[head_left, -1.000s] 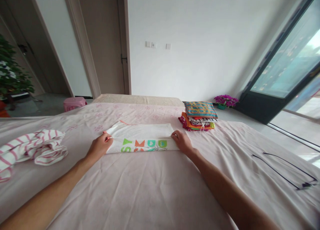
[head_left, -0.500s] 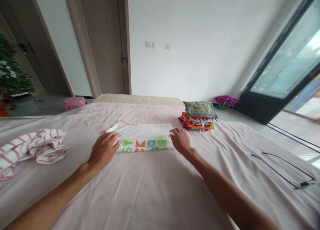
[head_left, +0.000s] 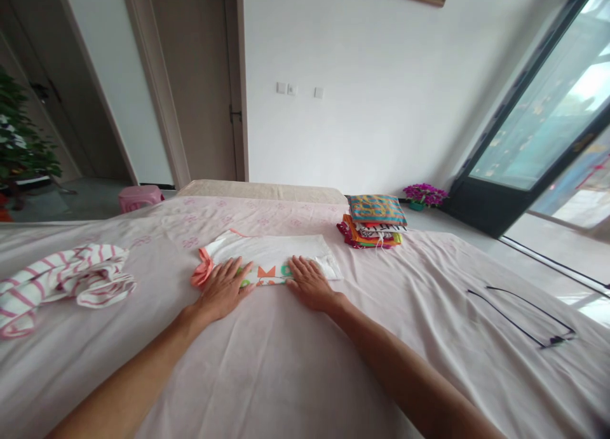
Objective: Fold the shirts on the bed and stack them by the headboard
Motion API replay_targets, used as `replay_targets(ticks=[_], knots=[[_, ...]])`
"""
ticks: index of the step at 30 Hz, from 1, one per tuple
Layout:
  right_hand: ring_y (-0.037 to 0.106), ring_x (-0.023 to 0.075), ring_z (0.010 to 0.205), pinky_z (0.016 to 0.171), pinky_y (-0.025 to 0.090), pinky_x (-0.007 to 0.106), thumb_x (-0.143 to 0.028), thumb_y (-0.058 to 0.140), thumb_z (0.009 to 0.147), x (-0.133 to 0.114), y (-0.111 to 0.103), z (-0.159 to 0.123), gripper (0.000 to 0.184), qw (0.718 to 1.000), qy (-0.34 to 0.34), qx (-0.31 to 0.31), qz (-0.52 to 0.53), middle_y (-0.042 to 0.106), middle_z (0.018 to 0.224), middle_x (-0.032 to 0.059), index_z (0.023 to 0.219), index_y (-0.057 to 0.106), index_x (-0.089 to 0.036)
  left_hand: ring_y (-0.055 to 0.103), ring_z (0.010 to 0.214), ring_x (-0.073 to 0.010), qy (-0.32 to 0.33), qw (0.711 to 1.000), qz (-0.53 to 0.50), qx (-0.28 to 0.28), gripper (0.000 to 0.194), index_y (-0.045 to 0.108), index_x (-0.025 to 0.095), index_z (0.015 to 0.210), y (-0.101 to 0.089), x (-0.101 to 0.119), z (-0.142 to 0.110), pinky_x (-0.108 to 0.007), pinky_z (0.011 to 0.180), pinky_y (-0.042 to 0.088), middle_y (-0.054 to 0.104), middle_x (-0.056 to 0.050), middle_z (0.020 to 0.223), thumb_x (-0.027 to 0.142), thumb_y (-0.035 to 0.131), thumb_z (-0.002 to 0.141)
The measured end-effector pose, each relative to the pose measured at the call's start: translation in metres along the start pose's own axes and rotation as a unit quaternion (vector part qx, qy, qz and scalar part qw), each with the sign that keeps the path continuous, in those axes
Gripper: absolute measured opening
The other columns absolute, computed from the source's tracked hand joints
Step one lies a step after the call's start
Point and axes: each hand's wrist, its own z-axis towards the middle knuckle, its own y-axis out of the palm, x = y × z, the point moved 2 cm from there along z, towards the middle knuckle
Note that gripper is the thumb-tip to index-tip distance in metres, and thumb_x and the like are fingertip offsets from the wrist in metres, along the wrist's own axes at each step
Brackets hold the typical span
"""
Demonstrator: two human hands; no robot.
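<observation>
A white shirt (head_left: 271, 250) with orange trim and coloured letters lies folded into a flat strip on the pink bed sheet (head_left: 267, 363). My left hand (head_left: 223, 288) rests flat on its left part, fingers spread, beside the bunched orange edge. Flat on the right part of the print lies my right hand (head_left: 311, 283), its fingers stretched out too. Both palms cover some of the letters. Neither hand grips the cloth.
A crumpled striped garment (head_left: 86, 277) lies at the left. Behind my right hand stands a stack of folded clothes (head_left: 374, 222). Eyeglasses (head_left: 528, 318) rest on the sheet at the right. Beyond the bed are a pink stool (head_left: 140, 197) and purple flowers (head_left: 424, 195).
Both hands have moved from the shirt's ends onto its printed front edge and flattened out, the right one shifting left. More orange trim shows at the left end. The view has shifted slightly.
</observation>
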Motion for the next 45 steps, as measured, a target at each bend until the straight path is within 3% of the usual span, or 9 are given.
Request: replay_targets(ticks=[4,8,12,16,20,24,32,40,45], knots=[[0.017,0.0231,0.149,0.121,0.014,0.043,-0.046,0.027,0.103,0.046,-0.016,-0.013,0.060,0.995,0.084,-0.032,-0.041,0.022,0.161,0.0092,0.155,0.028,-0.016,0.039,0.140,-0.0331,-0.035,0.999,0.005,-0.002,0.059,0.048,0.024,0.144,0.002,-0.004,-0.002,-0.051,0.113,0.031,0.047,-0.015,0.150,0.054,0.044,0.093],[0.016,0.0222,0.150,0.120,0.016,0.045,-0.048,0.024,0.102,0.065,-0.019,-0.022,0.062,0.988,0.141,-0.047,-0.052,0.020,0.162,0.0070,0.156,0.026,-0.018,0.039,0.140,-0.0340,-0.039,0.999,0.009,0.008,0.059,0.049,0.021,0.143,0.000,0.001,-0.002,-0.052,0.114,0.030,0.047,-0.017,0.149,0.052,0.045,0.093],[0.015,0.0230,0.150,0.120,0.014,0.046,-0.050,0.022,0.101,0.067,-0.013,-0.022,0.065,0.983,0.173,-0.034,-0.049,0.019,0.162,0.0070,0.156,0.025,-0.016,0.033,0.144,-0.0335,-0.015,0.999,0.012,0.051,0.053,0.051,0.017,0.141,-0.011,0.007,-0.006,-0.053,0.116,0.028,0.044,-0.016,0.152,0.042,0.046,0.095],[0.015,0.0244,0.150,0.120,0.012,0.047,-0.052,0.021,0.100,0.069,-0.008,-0.020,0.067,0.981,0.184,-0.032,-0.048,0.018,0.162,0.0075,0.156,0.026,-0.015,0.040,0.141,-0.0252,0.046,0.999,-0.004,0.010,0.047,0.052,0.021,0.139,-0.015,0.009,-0.022,-0.046,0.117,0.029,0.049,-0.010,0.149,0.037,0.044,0.096],[0.014,0.0248,0.150,0.120,0.012,0.049,-0.052,0.020,0.100,0.072,-0.006,-0.019,0.068,0.981,0.183,-0.034,-0.049,0.018,0.162,0.0080,0.156,0.024,-0.014,0.036,0.144,-0.0241,0.044,0.999,-0.006,0.001,0.052,0.046,0.024,0.145,-0.020,0.003,-0.044,-0.045,0.118,0.029,0.043,-0.009,0.153,0.041,0.045,0.095],[0.015,0.0251,0.150,0.120,0.013,0.049,-0.053,0.021,0.100,0.072,-0.007,-0.019,0.068,0.981,0.188,-0.027,-0.043,0.020,0.162,0.0078,0.156,0.025,-0.015,0.038,0.142,-0.0252,0.014,1.000,-0.002,0.009,0.047,0.054,0.021,0.139,-0.027,0.002,-0.054,-0.046,0.119,0.028,0.048,-0.009,0.150,0.035,0.046,0.094],[0.015,0.0244,0.150,0.120,0.011,0.048,-0.052,0.020,0.100,0.071,-0.009,-0.020,0.067,0.980,0.192,-0.035,-0.046,0.019,0.162,0.0065,0.156,0.025,-0.016,0.049,0.134,-0.0228,-0.072,0.996,-0.050,0.021,0.047,0.055,0.013,0.136,-0.028,-0.001,-0.046,-0.041,0.116,0.035,0.055,-0.012,0.143,0.027,0.046,0.092],[0.015,0.0256,0.150,0.120,0.013,0.049,-0.052,0.020,0.100,0.073,-0.007,-0.021,0.067,0.981,0.188,-0.026,-0.038,0.018,0.162,0.0082,0.156,0.026,-0.016,0.055,0.128,-0.0165,-0.113,0.992,-0.056,0.021,0.048,0.060,0.017,0.131,-0.024,-0.009,-0.044,-0.031,0.112,0.039,0.061,-0.007,0.137,0.013,0.035,0.091],[0.015,0.0258,0.150,0.119,0.014,0.049,-0.052,0.021,0.100,0.072,-0.007,-0.020,0.067,0.982,0.183,-0.032,-0.030,0.019,0.162,0.0086,0.156,0.024,-0.016,0.060,0.122,-0.0188,-0.139,0.989,-0.055,-0.005,0.050,0.061,0.023,0.130,-0.027,-0.013,-0.041,-0.033,0.102,0.047,0.063,-0.005,0.136,0.009,0.035,0.091]])
